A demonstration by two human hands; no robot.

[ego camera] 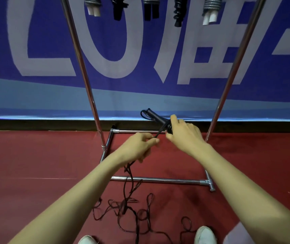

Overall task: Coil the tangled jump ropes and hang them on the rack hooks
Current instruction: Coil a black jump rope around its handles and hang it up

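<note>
Left hand: the left hand [140, 147] is closed in a pinch on the thin black jump-rope cord [159, 133], with thumb and curled fingers nipping it above the red floor [35, 164].
Loose cord: from that pinch the rest drops to the floor as a tangled heap of loops [132, 208]. The heap lies on the near side of the chrome rack's front base bar [158, 180] and spreads toward the floor's near edge.
Right hand: the right hand [184, 134] is closed round the black stiff handle end [155, 116], with its fingers over a few turns of cord already wound there. The free tip points up and left.
Handling: I judge the cord light, limp and thin, likely to kink and snag on its own loops. The handle end is the only rigid part, so it is the best core to grip. A loose pinch that lets the cord slide should keep each turn taut.
Hung bundles: five on the rack's top edge, namely a grey coil with white handles [92, 4], a black coil [118, 7], a grey coil with black handles [151, 7], a second black coil [178, 11] and a second grey-and-white coil [211, 9].
Rack uprights: two, the left pole [81, 64] and the right pole [235, 64].
Ropes off the rack: one in hand. I cannot tell whether the heap holds more.
White shoes: two [87, 240] [205, 235].
</note>
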